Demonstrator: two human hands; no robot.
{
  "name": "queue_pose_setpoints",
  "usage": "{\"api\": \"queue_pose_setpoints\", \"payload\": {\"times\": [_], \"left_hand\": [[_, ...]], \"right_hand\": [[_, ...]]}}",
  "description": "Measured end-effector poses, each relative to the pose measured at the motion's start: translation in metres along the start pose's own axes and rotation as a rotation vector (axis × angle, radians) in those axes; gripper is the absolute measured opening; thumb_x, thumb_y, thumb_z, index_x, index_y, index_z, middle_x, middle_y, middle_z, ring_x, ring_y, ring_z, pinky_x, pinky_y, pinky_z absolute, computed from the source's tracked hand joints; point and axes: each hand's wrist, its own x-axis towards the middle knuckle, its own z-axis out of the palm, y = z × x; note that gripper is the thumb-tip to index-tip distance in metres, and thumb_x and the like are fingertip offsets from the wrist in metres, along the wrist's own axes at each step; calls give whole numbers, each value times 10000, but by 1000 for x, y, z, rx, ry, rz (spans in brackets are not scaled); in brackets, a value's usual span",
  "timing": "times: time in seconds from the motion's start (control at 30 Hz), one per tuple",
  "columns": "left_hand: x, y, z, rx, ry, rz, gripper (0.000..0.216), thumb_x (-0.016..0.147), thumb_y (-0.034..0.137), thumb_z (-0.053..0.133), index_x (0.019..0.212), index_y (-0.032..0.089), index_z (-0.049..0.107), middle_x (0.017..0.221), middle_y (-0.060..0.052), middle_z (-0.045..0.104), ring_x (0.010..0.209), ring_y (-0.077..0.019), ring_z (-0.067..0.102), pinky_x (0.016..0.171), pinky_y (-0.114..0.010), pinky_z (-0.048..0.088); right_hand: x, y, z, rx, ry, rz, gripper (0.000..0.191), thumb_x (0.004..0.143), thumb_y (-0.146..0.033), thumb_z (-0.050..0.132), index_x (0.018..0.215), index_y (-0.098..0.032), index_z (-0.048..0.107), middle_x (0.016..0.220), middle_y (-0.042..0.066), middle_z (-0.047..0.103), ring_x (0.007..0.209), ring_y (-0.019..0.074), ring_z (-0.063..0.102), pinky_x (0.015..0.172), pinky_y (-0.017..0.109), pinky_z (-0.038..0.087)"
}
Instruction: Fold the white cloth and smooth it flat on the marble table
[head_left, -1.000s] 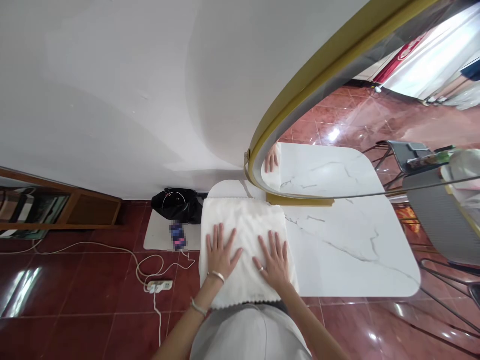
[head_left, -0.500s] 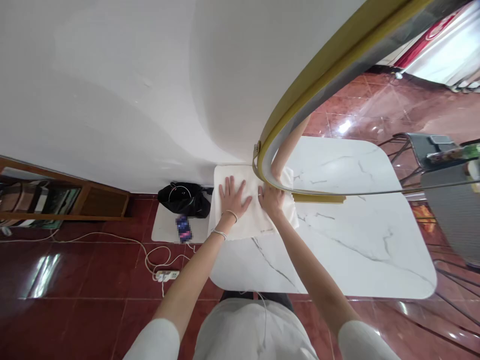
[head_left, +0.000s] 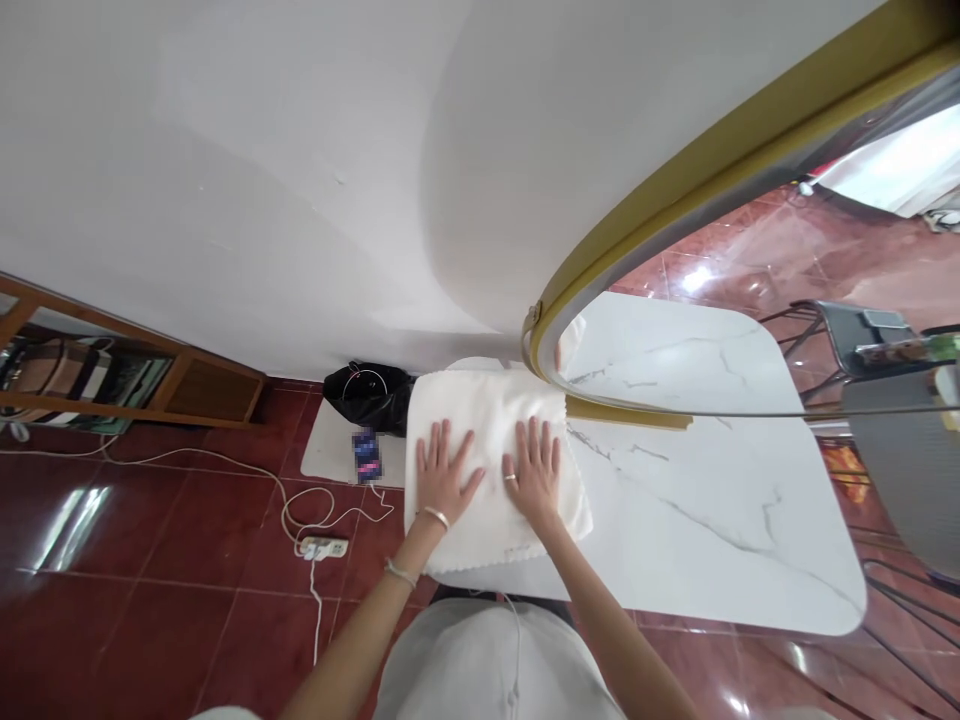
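Note:
A white cloth (head_left: 487,400) with a scalloped edge lies on the left end of the white marble-patterned table (head_left: 720,500). Flat on its left part rests my left hand (head_left: 442,478), fingers spread, with a bracelet at the wrist. My right hand (head_left: 535,470), wearing a ring, presses on the cloth's right part, its fingers stretched out. Both palms face down, a short gap between them. What lies under the palms is hidden.
A large gold-framed mirror (head_left: 637,270) leans over the table's back edge. To the left are a black bag (head_left: 366,398), a phone (head_left: 367,456), a power strip (head_left: 324,547) with cables on the red floor, and a wooden shelf (head_left: 210,388). A grey chair (head_left: 900,470) stands at right.
Both hands and the cloth have moved toward my body. The cloth now covers more of the table's near edge. My right hand's fingers have straightened out.

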Motion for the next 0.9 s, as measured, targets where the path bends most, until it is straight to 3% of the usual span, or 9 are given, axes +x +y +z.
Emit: {"api": "queue_pose_setpoints", "payload": {"times": [0.13, 0.43, 0.6, 0.77, 0.9], "left_hand": [[-19, -6, -1, 1, 19, -56, 612, 903, 435, 535, 1474, 269, 388, 1628, -109, 56, 1484, -352, 120, 1171, -561, 169], [21, -3, 3, -9, 13, -88, 610, 913, 459, 525, 1473, 262, 387, 1628, -112, 45, 1486, -352, 100, 1176, -578, 139], [-27, 2, 0, 14, 57, -123, 541, 958, 379, 451, 1476, 240, 383, 1625, -122, 63, 1484, -329, 139, 1174, -557, 174], [-92, 19, -1, 47, 76, -102, 585, 947, 358, 457, 1497, 198, 341, 1621, -143, -10, 1483, -361, 106, 1165, -575, 173], [-104, 46, 8, 46, 84, -33, 633, 922, 340, 490, 1511, 203, 304, 1620, -148, -8, 1480, -370, 115, 1169, -579, 153]], "right_hand": [[-1, -7, 1, 21, -15, -56, 657, 986, -344, 367, 1562, -188, 92, 1618, 109, 138, 1494, 298, 40, 1177, 538, 151], [37, 2, 9, 89, 125, -39, 531, 984, -335, 397, 1462, -105, 380, 1552, 167, 312, 1477, 289, 154, 1160, 518, 218], [18, -4, 10, 159, 93, -146, 394, 998, -260, 372, 1347, -171, 532, 1370, 128, 550, 1359, 263, 378, 1062, 441, 380], [-36, -2, -5, 156, -38, -296, 585, 986, -363, 391, 1524, -168, 266, 1514, 124, 391, 1420, 290, 287, 1132, 487, 305], [-79, 24, -18, 104, -36, -271, 676, 981, -389, 409, 1559, -185, 124, 1559, 117, 316, 1450, 287, 235, 1144, 486, 291]]}}
